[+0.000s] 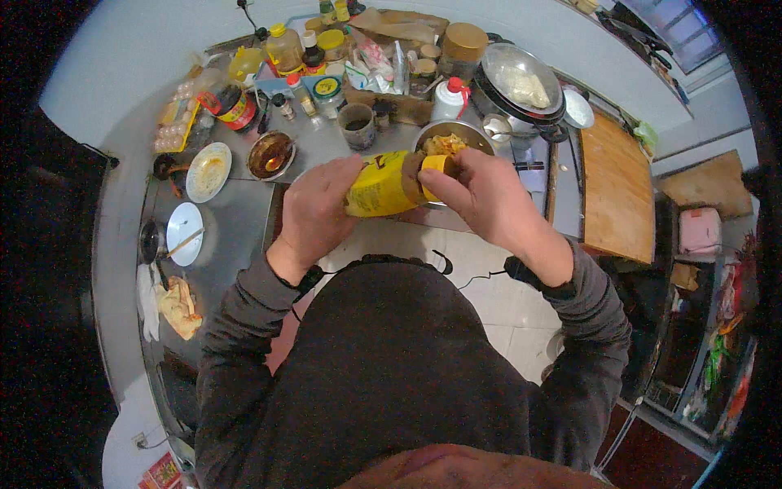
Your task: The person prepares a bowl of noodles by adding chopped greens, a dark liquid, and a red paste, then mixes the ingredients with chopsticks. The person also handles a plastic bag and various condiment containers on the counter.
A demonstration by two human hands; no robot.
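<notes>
My left hand (321, 198) grips the base end of a jar (382, 185) with a yellow label, tilted on its side in front of me. At the jar's other end, the fingers of my right hand (489, 189) hold its yellow lid (437, 174); whether the lid is still on the jar, I cannot tell. Just behind the lid stands a metal bowl (486, 136) with yellowish food (445, 145) in it. A dark-filled cup (356, 125) is behind the jar, and a bowl of dark red sauce (272, 154) with a spoon sits to the left.
A white bottle with a red cap (451, 101) stands behind the metal bowl. Farther right are a pot (519, 73) under a strainer and a wooden board (617, 183). At left are plates (209, 172), a sauce bottle (232, 110) and eggs (177, 116). Several jars line the back.
</notes>
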